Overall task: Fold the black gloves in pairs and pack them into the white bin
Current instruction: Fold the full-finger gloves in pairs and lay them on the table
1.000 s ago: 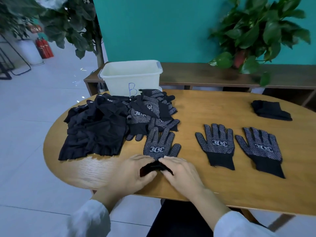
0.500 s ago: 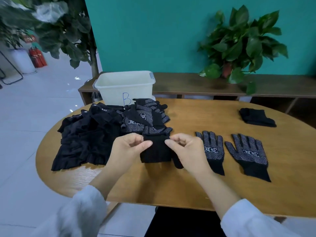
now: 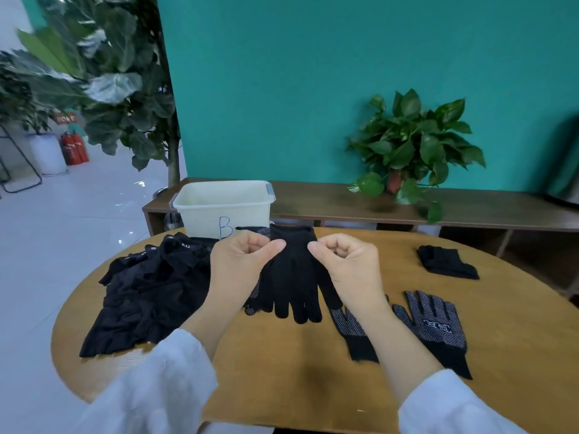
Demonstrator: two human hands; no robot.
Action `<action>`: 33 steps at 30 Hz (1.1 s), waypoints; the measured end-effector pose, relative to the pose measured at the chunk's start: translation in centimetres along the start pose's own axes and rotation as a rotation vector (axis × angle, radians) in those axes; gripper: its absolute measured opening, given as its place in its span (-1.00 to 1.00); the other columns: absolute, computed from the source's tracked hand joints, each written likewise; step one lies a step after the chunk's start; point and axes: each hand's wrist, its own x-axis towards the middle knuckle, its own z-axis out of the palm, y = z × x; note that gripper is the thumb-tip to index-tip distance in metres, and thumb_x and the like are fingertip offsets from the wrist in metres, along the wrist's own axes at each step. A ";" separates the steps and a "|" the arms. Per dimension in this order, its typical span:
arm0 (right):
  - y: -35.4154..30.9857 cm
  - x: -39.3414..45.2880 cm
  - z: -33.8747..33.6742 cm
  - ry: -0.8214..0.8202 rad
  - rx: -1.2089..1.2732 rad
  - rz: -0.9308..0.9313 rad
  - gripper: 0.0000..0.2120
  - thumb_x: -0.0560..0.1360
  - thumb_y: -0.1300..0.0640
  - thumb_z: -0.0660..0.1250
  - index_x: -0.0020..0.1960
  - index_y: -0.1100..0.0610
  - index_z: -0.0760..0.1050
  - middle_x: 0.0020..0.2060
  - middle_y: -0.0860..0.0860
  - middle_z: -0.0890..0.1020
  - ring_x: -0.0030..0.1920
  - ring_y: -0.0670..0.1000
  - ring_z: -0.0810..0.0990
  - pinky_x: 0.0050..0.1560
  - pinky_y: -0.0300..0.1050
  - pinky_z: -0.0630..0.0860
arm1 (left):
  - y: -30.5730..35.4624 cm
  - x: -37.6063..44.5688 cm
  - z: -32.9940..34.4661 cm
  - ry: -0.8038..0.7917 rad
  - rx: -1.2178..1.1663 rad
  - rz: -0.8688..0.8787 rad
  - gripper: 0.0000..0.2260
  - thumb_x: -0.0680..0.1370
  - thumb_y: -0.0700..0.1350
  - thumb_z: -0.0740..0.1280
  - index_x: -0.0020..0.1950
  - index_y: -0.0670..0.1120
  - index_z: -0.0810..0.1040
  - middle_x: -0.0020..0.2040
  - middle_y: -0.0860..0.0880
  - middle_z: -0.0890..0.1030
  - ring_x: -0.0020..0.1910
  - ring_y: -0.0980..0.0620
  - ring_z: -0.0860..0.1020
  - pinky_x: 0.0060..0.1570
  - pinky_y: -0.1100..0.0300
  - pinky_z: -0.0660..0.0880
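Held gloves: you hold a pair of black gloves up above the surface, cuffs at the top and fingers hanging down; the plain knit back faces you, and a strip of white-dotted palm peeks out at the lower left edge.
Left hand: your left hand pinches the left edge of the gloves between thumb and curled fingers.
Right hand: your right hand pinches the right edge the same way, fingers curled in.
Hidden: how many gloves hang in your grip is hard to tell, since the layers overlap; your right forearm covers part of the nearer flat glove.
Flat gloves: that glove and a second glove lie palm up just beside each other, dotted with white grip bumps, a blurred logo on the second.
Pile: a loose heap of black gloves sprawls on the left, individual pieces hard to make out.
Folded bundle: a small folded black bundle sits far right, well apart.
Bin: the white bin, smooth plastic with a blue letter B partly hidden by your left hand, stands at the far edge; its inside is not visible.
Sleeves: white, cut off at the bottom.
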 end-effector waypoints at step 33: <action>1.6 1.3 -13.7 -0.128 -0.030 0.134 -0.88 0.45 0.31 0.45 -0.25 0.27 0.56 -0.39 0.02 0.64 -0.36 -0.07 0.57 -0.28 -0.24 0.52 | 1.5 -1.8 10.5 -0.391 -0.034 -0.042 -0.89 0.41 -0.15 0.54 -0.22 -0.16 0.66 -0.31 -0.02 0.69 -0.39 0.14 0.60 -0.32 0.30 0.50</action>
